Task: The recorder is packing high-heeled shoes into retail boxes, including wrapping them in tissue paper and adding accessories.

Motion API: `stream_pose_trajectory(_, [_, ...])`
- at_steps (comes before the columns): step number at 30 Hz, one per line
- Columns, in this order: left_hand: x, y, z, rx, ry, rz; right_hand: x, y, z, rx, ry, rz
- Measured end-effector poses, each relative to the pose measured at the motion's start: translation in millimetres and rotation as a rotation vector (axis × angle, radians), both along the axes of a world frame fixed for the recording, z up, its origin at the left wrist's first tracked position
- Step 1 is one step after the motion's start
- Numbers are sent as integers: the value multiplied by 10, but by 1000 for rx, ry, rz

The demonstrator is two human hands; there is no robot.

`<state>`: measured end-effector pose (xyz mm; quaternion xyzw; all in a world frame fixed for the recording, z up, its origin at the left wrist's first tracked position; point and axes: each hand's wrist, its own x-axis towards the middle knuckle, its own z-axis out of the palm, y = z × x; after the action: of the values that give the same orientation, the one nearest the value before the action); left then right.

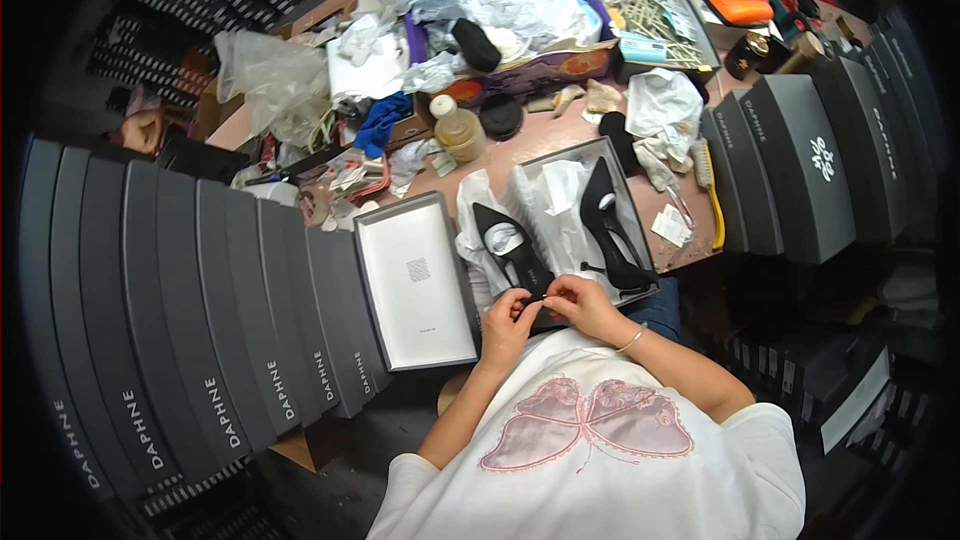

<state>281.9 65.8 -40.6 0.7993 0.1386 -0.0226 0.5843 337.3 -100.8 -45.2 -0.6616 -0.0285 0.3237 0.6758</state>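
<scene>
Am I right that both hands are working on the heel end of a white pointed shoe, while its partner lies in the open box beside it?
Not quite: the shoe is black, not white, as the head view shows. The rest holds: the left hand and right hand meet at its heel end, and the other black shoe lies in the open box on white tissue paper.

We see dark box stacks walling nine o'clock, more boxes at three; clutter pile blocks twelve; open lid probably passable.

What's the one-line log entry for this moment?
left hand and right hand: pinching black shoe's strap | second shoe: in open box
</scene>
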Motion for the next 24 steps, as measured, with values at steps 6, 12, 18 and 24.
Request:
stream_pose_trajectory(6, [54, 101, -34, 106, -38, -106, 32, 8, -10, -59, -239, 78])
stream_pose_trajectory(12, [148, 189, 140, 206, 110, -350, 93, -150, -305, 198, 399, -127])
stream_pose_trajectory(18, [63, 280, 76, 269, 81, -498, 299, -192, -283, 192, 240, -525])
stream_pose_trajectory(24, [158, 475, 130, 491, -59, -511, 379, -269, -143, 152, 208, -288])
